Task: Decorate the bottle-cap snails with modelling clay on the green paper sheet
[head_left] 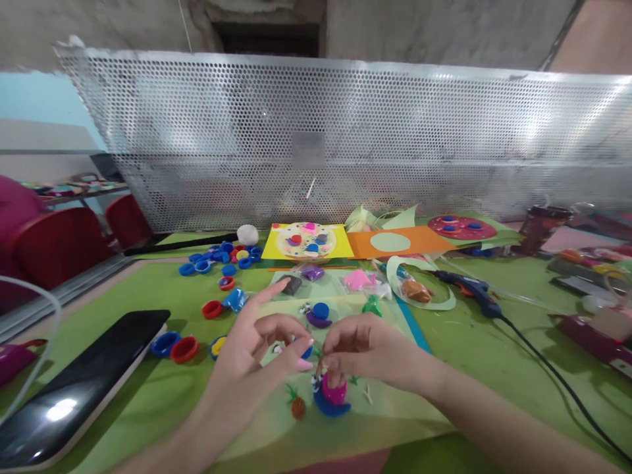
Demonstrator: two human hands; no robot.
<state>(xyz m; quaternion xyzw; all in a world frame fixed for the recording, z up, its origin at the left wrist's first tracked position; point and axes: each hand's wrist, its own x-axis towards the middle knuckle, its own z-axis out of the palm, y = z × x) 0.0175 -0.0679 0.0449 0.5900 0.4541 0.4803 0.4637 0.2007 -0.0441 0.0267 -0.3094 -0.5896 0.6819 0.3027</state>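
My left hand (259, 345) hovers over the sheet with the index finger stretched out and the others loosely curled; I see nothing held in it. Behind its fingertips, partly hidden, is a snail figure with a blue cap shell and pink body (304, 365). My right hand (368, 349) has its fingers pinched together just above a clay snail with a pink shell (336, 390) and blue body (333, 409); whatever is between the fingertips is too small to make out. A little orange-brown pineapple figure (297, 407) lies left of that snail. Farther back sits a blue-and-purple snail (320, 314).
Blue and red bottle caps (185, 349) lie at left beside a black phone (83, 388). Clay packets (360, 280) are behind the hands. A corded glue gun (471, 293) rests at right. Yellow (269, 247) and orange cards (355, 245) stand before a perforated metal panel (237, 145).
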